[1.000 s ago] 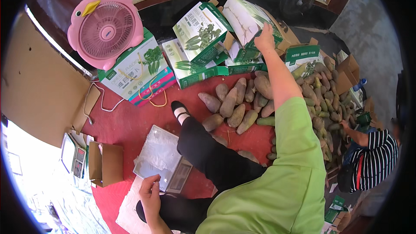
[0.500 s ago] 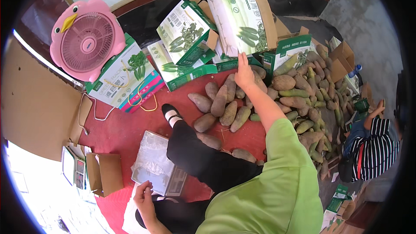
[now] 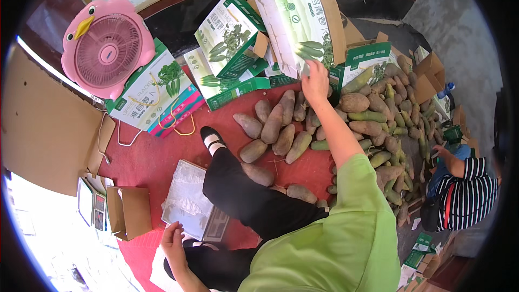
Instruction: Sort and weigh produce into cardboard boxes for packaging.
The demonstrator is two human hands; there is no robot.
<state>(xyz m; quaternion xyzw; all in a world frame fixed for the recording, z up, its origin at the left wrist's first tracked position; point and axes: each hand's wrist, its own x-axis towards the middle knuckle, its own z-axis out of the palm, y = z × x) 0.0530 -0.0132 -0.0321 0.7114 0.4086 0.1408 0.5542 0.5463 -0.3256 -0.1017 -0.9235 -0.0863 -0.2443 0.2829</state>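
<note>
My right hand (image 3: 315, 82) reaches forward with its fingers bent over the lower edge of a large white and green cardboard box (image 3: 294, 27), gripping it there. The box leans, tilted, on top of other cartons. My left hand (image 3: 174, 241) is held low over my bent leg, fingers loosely curled together and nothing visible in them. Beside it is a flat platform scale (image 3: 186, 192) with a shiny, crinkled cover. Just below the box and my right hand, several brownish-green radishes (image 3: 273, 124) lie on the red floor covering.
A radish heap (image 3: 378, 124) spreads to the right, where a person in a striped top (image 3: 469, 192) sits. Further cartons (image 3: 230, 38) stand left of the box. A pink fan (image 3: 108, 48), an empty brown box (image 3: 130, 213) and a small scale with a display (image 3: 93, 203) are at left.
My right hand's fingers, stretched out along the box before, are now bent at its lower edge. That edge sits slightly lower. The seated person's forearm has shifted.
</note>
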